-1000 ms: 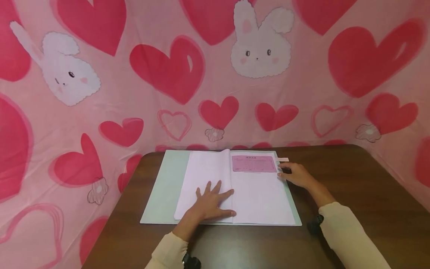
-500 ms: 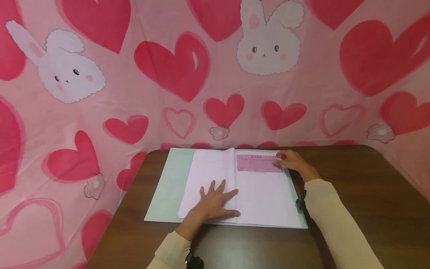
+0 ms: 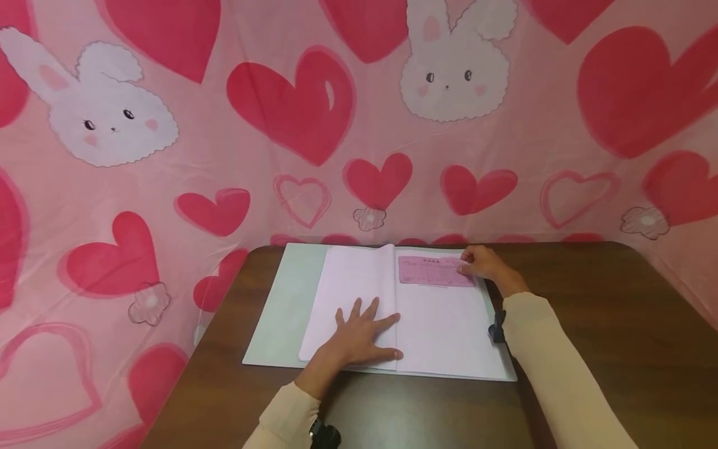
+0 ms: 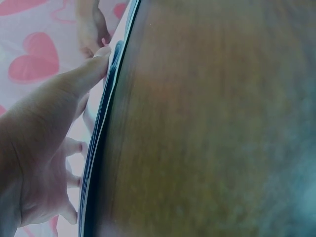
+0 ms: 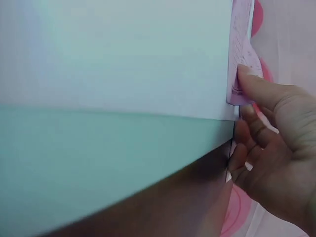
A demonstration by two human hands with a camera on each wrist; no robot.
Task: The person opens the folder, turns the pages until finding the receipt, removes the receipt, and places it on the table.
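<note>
A pale green folder (image 3: 283,299) lies spread on the table with white pages (image 3: 440,330) inside it. Glued or laid at the top of the right-hand page is a pink printed slip (image 3: 429,272). My left hand (image 3: 359,340) rests flat on the left page near the fold, fingers spread and thumb across the crease. At the slip's right end, my right hand (image 3: 485,265) pinches its corner. The right wrist view shows the thumb on top of the slip (image 5: 237,59), whose far edge bends up; the other fingers curl beside the page edge, partly hidden.
The brown wooden table (image 3: 437,411) extends in front of the folder and to its right. Behind it hangs a pink cloth (image 3: 258,143) printed with hearts and rabbits. Each wrist carries a small black device.
My right hand has moved in from beyond the folder's right edge onto the slip's right end. A small pale tab sticking out there is now out of sight. The left hand stays on the page.
</note>
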